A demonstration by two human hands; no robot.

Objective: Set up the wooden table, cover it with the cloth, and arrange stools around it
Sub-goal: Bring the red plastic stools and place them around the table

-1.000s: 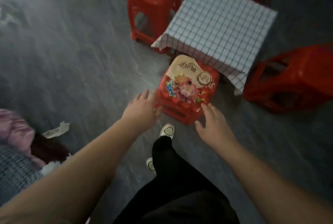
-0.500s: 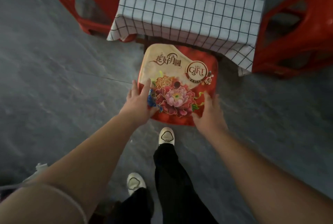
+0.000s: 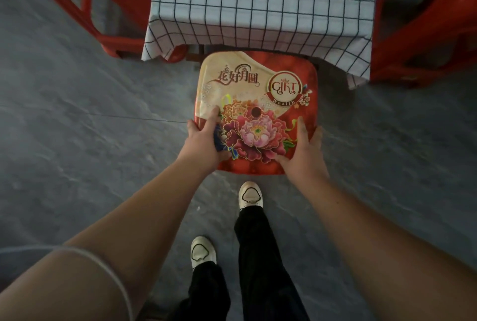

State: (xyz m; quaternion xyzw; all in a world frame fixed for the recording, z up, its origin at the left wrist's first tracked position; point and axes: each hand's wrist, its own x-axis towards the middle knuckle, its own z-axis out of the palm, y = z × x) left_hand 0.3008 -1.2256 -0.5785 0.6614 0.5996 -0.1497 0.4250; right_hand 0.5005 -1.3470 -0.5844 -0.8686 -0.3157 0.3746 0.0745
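Note:
A red stool with a flower-printed seat (image 3: 258,93) stands on the floor right in front of me, its far edge tucked under the hanging cloth. My left hand (image 3: 204,142) grips the seat's near left corner and my right hand (image 3: 302,150) grips its near right corner. The white checked cloth (image 3: 260,6) covers the table completely, so the wooden top is hidden. One plain red stool (image 3: 85,3) stands at the table's left side and another red stool (image 3: 423,37) at its right side.
Grey stone-patterned floor (image 3: 77,140) spreads out to the left and right. My two feet in white shoes (image 3: 250,195) stand just behind the flowered stool.
I have stepped closer and leaned over. Both hands went from hovering open above the flowered stool to gripping its near corners. The stool now sits closer under the cloth's edge.

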